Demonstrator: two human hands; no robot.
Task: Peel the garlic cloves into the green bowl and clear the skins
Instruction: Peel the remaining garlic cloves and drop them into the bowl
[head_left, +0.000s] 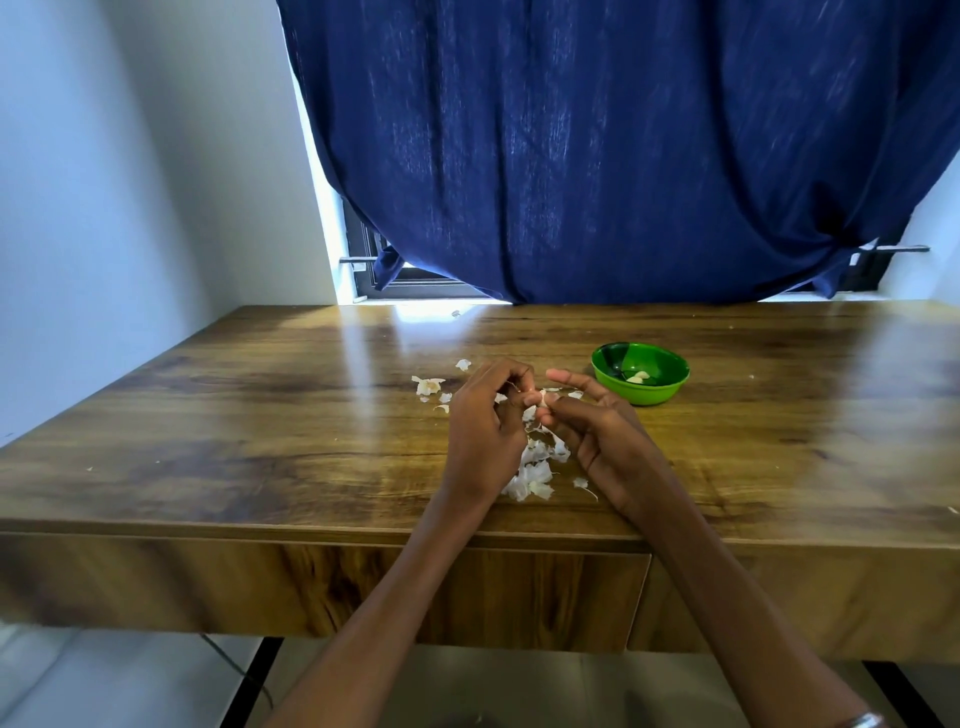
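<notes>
Both hands, left hand (485, 415) and right hand (597, 431), pinching a half-hidden garlic clove (544, 399) over skins (535, 473).

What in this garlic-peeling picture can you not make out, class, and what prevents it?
Head view only:
- Small white garlic clove: mostly hidden by the fingers of the left hand and right hand pinching it.
- Contents of the round green plastic bowl: pale pieces too small to count.
- Window: covered by the dark blue curtain.
</notes>
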